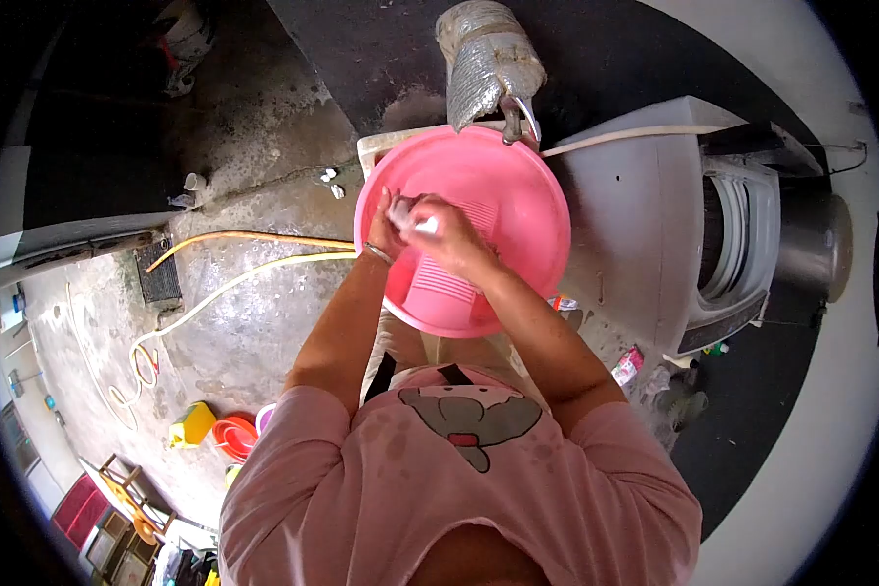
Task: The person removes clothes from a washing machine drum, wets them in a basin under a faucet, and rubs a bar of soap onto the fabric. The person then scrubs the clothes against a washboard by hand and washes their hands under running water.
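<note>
A large pink basin [532,205] with a ridged washboard [442,282] inside it stands in front of me. Over its left side my two hands meet. My left hand [385,232], with a bracelet at the wrist, is closed on a small crumpled greyish-white item [400,209], perhaps a cloth. My right hand [447,236] curls against it from the right, and a small white piece [427,226] shows at its fingers. Whether that piece is part of the same item I cannot tell.
A tap [511,122] with a silvery wrapped pipe [488,59] overhangs the basin's far rim. To the right stands a washing machine [645,215]. Hoses [254,277] run over the wet floor at left. Behind lie a yellow jug [193,426] and a red basin [232,437].
</note>
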